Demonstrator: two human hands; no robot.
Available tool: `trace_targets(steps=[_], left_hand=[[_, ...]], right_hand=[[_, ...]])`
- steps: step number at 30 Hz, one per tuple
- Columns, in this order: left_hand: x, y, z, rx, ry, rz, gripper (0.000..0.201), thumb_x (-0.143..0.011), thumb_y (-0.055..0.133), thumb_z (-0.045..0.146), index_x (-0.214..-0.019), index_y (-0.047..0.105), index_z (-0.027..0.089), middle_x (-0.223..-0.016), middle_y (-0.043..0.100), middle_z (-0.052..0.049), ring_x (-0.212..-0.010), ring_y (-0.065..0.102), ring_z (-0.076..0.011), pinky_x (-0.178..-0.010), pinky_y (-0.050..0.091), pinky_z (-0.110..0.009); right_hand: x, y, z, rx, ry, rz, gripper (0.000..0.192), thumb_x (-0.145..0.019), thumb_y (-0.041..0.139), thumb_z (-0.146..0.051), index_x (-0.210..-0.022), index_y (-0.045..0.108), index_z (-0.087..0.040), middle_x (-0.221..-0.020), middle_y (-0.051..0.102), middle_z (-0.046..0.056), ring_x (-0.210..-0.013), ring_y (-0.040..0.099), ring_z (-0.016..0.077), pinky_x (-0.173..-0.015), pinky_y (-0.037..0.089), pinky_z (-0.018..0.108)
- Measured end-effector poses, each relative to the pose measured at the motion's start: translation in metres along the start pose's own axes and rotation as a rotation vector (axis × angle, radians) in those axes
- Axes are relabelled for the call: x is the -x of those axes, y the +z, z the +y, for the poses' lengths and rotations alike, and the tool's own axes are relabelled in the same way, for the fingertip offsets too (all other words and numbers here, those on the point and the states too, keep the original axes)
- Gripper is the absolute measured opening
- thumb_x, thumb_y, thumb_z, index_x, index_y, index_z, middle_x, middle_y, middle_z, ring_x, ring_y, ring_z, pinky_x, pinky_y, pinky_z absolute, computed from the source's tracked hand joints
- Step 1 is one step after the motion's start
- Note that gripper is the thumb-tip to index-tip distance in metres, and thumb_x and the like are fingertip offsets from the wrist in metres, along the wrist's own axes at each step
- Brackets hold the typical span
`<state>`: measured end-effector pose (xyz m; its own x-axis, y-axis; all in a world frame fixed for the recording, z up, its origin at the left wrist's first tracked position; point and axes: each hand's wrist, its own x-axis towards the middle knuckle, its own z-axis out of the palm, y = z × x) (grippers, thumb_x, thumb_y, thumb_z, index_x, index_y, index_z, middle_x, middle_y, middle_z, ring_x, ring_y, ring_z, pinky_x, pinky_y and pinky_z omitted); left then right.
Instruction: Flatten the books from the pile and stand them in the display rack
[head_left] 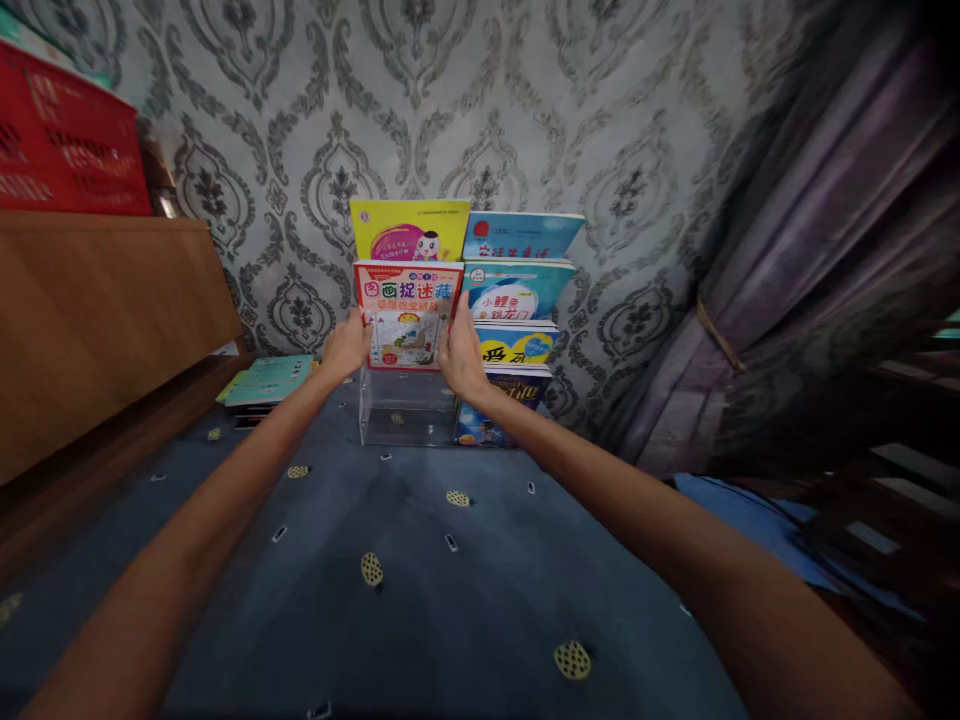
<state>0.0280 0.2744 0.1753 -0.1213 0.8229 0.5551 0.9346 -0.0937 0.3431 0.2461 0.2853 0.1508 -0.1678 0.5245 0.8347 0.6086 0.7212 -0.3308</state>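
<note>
My left hand (347,343) and my right hand (461,352) grip the two side edges of a red-bordered picture book (409,335). The book stands upright at the left half of a clear acrylic book rack (386,425). Behind it rises a yellow book (412,215). On the rack's right half, books stand in stepped tiers: a blue one (517,232) on top, a light-blue one (521,290), a yellow-and-blue one (517,345) and a dark-blue one (487,430) lowest. My right hand overlaps the left edges of some of these. The left front tier shows bare acrylic.
The rack stands on a dark-blue patterned cloth (420,620) against a wallpapered wall (637,130). A stack of thin books (270,380) lies at left, beside a wooden cabinet (105,330) bearing a red box (71,135). A tied purple curtain (697,350) hangs at right.
</note>
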Motion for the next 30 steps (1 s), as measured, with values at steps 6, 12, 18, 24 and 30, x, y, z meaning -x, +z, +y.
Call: trace_targets(steps=[6,12,18,24,30], left_hand=[[0.001,0.001,0.001,0.014,-0.001,-0.015,0.031,-0.1,0.04,0.031,-0.119,0.059,0.017,-0.119,0.07,-0.016,-0.116,0.064,-0.03,-0.097,0.047,-0.038],[-0.008,0.006,0.003,0.058,-0.023,0.009,0.045,-0.105,0.026,0.033,-0.116,0.064,0.012,-0.12,0.07,-0.018,-0.116,0.064,-0.0275,-0.095,0.046,-0.034],[-0.018,0.014,0.006,0.103,-0.081,0.041,0.056,-0.106,0.021,0.037,-0.113,0.07,0.01,-0.118,0.072,-0.02,-0.113,0.066,-0.026,-0.094,0.046,-0.032],[-0.027,0.018,0.009,0.123,-0.158,0.059,0.061,-0.104,0.025,0.045,-0.11,0.074,0.009,-0.117,0.071,-0.023,-0.111,0.066,-0.0297,-0.094,0.046,-0.036],[-0.023,0.017,0.011,0.141,-0.196,0.076,0.059,-0.104,0.028,0.047,-0.114,0.072,0.009,-0.122,0.068,-0.025,-0.113,0.063,-0.0282,-0.096,0.043,-0.036]], right_hand=[[0.006,0.003,-0.001,0.036,0.027,-0.052,0.074,-0.095,0.033,-0.026,-0.161,0.001,-0.013,-0.165,0.026,0.016,-0.154,0.022,0.028,-0.124,0.025,0.055],[0.007,0.003,0.004,0.066,0.046,-0.086,0.075,-0.09,0.039,-0.017,-0.161,0.013,-0.011,-0.166,0.023,0.018,-0.155,0.02,0.0316,-0.124,0.025,0.057],[0.012,0.004,0.008,0.067,-0.021,-0.091,0.079,-0.091,0.039,-0.013,-0.162,0.006,-0.016,-0.169,0.012,0.014,-0.155,0.016,0.0327,-0.123,0.027,0.057],[0.013,0.008,0.013,0.093,-0.065,-0.099,0.075,-0.091,0.036,-0.011,-0.162,0.011,-0.017,-0.169,0.016,0.012,-0.156,0.016,0.0294,-0.125,0.026,0.054],[0.015,0.016,0.021,0.049,-0.078,-0.126,0.068,-0.091,0.039,-0.015,-0.157,0.029,-0.01,-0.165,0.026,0.016,-0.154,0.024,0.0294,-0.125,0.027,0.055]])
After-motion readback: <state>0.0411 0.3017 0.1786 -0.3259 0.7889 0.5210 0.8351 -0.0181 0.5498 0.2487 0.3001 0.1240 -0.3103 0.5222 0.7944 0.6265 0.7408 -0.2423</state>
